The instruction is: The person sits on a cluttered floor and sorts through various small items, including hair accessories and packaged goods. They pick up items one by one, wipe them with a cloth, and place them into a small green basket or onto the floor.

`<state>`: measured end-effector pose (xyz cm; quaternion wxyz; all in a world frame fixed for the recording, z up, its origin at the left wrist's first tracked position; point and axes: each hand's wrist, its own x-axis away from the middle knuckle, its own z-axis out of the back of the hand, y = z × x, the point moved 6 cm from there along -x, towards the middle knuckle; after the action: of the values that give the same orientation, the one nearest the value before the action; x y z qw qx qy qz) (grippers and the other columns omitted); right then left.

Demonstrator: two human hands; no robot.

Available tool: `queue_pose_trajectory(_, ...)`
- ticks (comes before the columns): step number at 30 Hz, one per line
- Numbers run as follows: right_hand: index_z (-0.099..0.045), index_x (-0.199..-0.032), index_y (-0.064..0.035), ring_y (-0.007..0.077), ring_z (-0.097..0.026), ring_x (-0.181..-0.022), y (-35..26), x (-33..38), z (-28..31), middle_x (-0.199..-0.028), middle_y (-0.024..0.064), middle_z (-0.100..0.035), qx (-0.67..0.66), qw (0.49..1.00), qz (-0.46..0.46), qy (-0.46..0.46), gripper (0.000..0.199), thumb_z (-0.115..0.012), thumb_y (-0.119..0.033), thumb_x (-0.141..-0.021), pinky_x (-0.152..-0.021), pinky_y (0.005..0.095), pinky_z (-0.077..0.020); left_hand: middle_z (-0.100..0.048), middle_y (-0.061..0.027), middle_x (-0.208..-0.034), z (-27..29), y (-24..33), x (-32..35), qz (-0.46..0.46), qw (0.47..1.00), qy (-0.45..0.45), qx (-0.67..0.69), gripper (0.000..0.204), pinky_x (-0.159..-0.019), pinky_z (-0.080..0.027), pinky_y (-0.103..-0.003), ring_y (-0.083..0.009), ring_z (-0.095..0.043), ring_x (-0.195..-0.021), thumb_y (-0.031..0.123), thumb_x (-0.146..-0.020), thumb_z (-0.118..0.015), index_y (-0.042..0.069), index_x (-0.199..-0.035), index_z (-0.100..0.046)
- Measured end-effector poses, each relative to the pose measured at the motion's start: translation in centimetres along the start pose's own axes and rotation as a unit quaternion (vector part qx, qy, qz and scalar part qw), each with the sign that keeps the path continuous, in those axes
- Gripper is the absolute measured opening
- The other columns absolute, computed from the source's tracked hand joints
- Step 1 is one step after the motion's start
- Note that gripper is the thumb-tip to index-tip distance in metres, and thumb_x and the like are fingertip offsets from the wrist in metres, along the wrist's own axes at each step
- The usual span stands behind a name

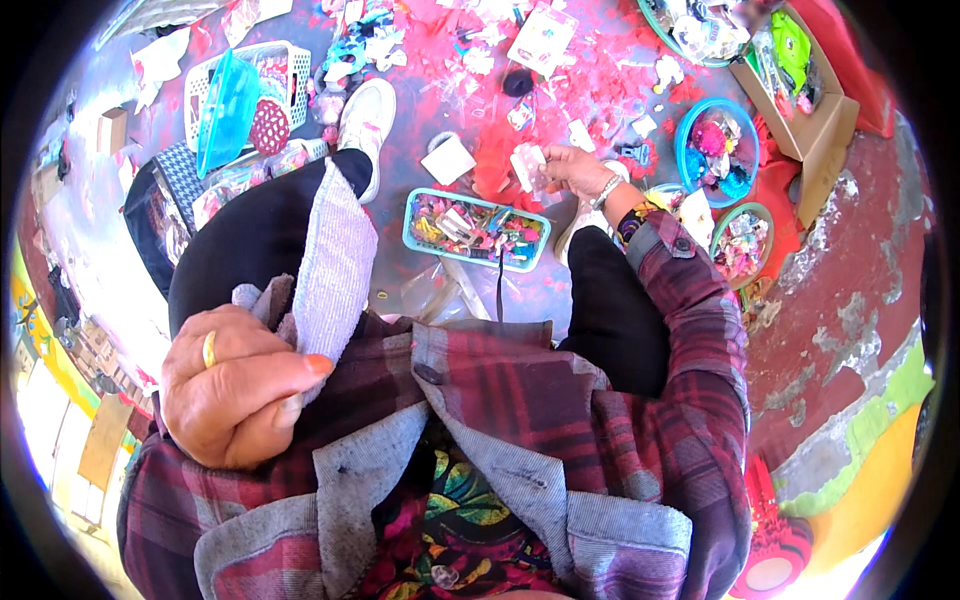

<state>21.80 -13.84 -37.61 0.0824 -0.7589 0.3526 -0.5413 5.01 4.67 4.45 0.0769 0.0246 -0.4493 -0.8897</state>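
Out over the littered floor (560,100), the right hand (572,168) holds a small clear packet (527,165) in its fingers, just above a teal tray (476,230) of colourful bits. The left hand (235,385), close to the chest, is clenched on a grey cloth edge (330,265).

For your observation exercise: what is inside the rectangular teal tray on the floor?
The teal tray holds a jumble of small colourful trinkets; anything beneath the top layer is hidden.

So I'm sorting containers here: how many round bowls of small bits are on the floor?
3 in view: a blue bowl right of the right hand, a green bowl below it by the right sleeve, and another bowl cut off at the top edge. Clutter may hide more.
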Motion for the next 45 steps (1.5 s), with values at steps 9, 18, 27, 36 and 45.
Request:
queue_pose_trajectory(9, -0.06, -0.096, -0.0071, 0.0084, -0.054, -0.06, 0.8, -0.3, 0.3, -0.074, -0.0005, -0.06, 0.118, 0.993, -0.001, -0.008, 0.022, -0.063, -0.017, -0.077, -0.049, 0.0226, -0.0423, -0.055, -0.0085, -0.061, 0.0, 0.1, -0.2, 0.017, 1.0, -0.004, 0.005, 0.024, -0.047, -0.04, -0.029, -0.019, -0.052, -0.048, 0.005, -0.061, -0.057, -0.002, -0.083, -0.061)
queue_pose_trajectory(18, -0.062, -0.083, -0.0091, 0.0251, -0.058, -0.069, 4.9, 0.8, -3.2, -0.073, 0.0109, -0.061, 0.515, 0.844, 0.053, -0.139, 0.037, -0.051, -0.044, -0.08, -0.064, 0.035, -0.045, -0.055, -0.0078, -0.061, -0.4, -0.1, 0.1, 0.005, 1.0, -0.003, 0.021, 0.024, -0.047, -0.04, -0.029, -0.019, -0.052, -0.049, 0.006, -0.062, -0.057, -0.002, -0.084, -0.061)
queue_pose_trajectory(27, -0.057, -0.089, -0.0053, 0.0318, -0.055, -0.086, -0.9, -0.5, -6.4, -0.087, 0.0172, -0.057, 0.595, 0.79, 0.14, 0.04, 0.02, -0.048, -0.017, -0.075, -0.076, 0.0413, -0.0439, -0.056, -0.0068, -0.062, -0.3, -0.3, 0.6, -0.002, 1.0, 0.01, 0.016, 0.024, -0.046, -0.04, -0.03, -0.019, -0.053, -0.049, 0.005, -0.06, -0.06, -0.003, -0.082, -0.062)
queue_pose_trajectory(36, -0.052, -0.102, -0.0036, 0.026, -0.042, -0.112, -1.9, -9.2, -12.9, -0.113, 0.0119, -0.047, 0.721, 0.6, 0.338, 0.075, 0.03, -0.049, -0.011, -0.073, -0.077, 0.0367, -0.0426, -0.056, -0.0073, -0.061, 0.7, -0.8, -0.2, -0.062, 0.997, 0.015, 0.049, 0.025, -0.037, -0.037, -0.027, -0.017, -0.051, -0.042, 0.005, -0.061, -0.063, -0.005, -0.084, -0.061)
queue_pose_trajectory(45, -0.058, -0.1, -0.0032, 0.0228, -0.06, -0.075, -5.4, -9.3, -9.9, -0.084, 0.0112, -0.061, 0.521, 0.805, 0.271, 0.08, 0.026, -0.052, -0.009, -0.076, -0.067, 0.032, -0.0466, -0.055, -0.0059, -0.059, 1.9, -1.8, 0.7, -0.056, 0.994, 0.055, 0.073, 0.024, -0.035, -0.034, -0.024, -0.0149, -0.049, -0.039, 0.004, -0.06, -0.066, -0.004, -0.082, -0.062)
